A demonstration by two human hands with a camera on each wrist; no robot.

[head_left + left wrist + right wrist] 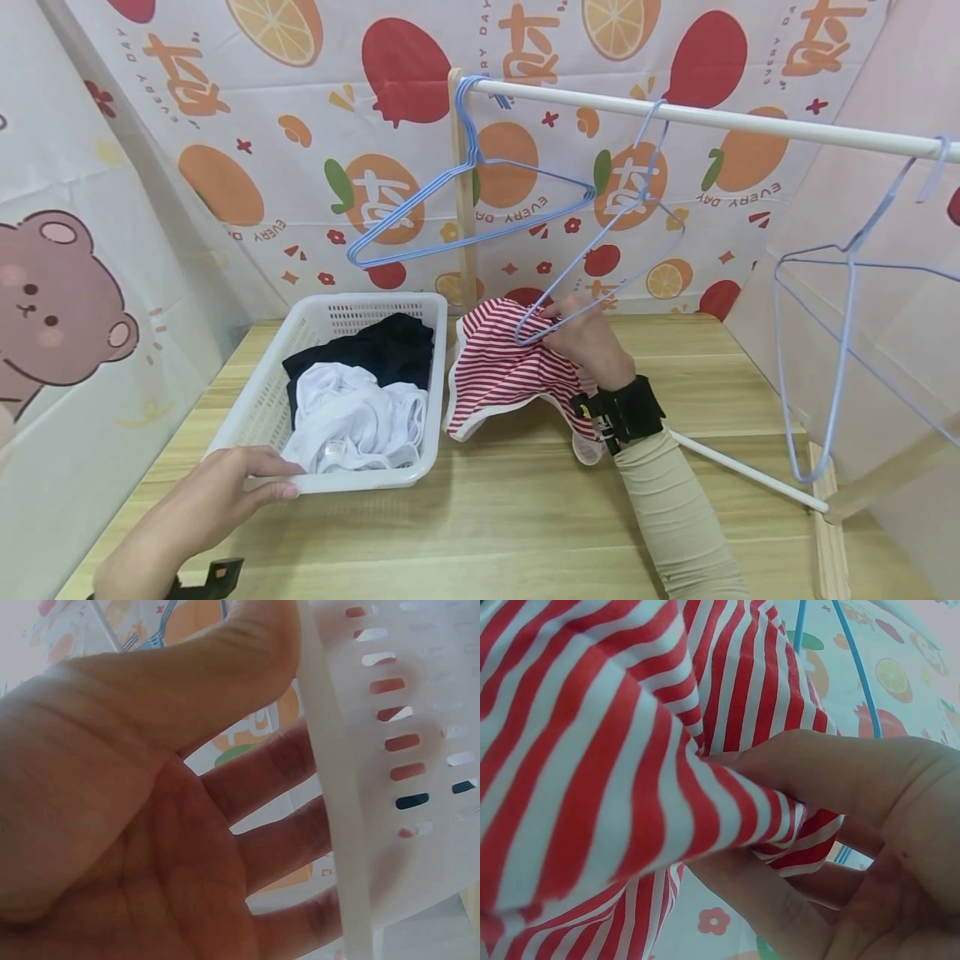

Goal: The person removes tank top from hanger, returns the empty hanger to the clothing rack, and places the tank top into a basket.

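Observation:
My right hand (pixel 592 340) pinches a red-and-white striped garment (pixel 491 367) with white edging, lifted off the table to the right of the basket. In the right wrist view, a fold of the striped cloth (pixel 607 772) lies between thumb and fingers. A blue wire hanger (pixel 643 197) hangs from the rail, its lower corner in front of the garment and right hand. On the left, my left hand (pixel 217 496) grips the near rim of a white plastic basket (pixel 367 481). The left wrist view shows the fingers behind the basket's rim (pixel 334 765).
Inside the basket lie a white garment (pixel 356 412) and a black one (pixel 390 342). Several blue hangers (pixel 420 200) cluster at the left end of the white rail (pixel 675 110). Another hanger (pixel 843 333) hangs far right, above the rack's wooden foot (pixel 828 550).

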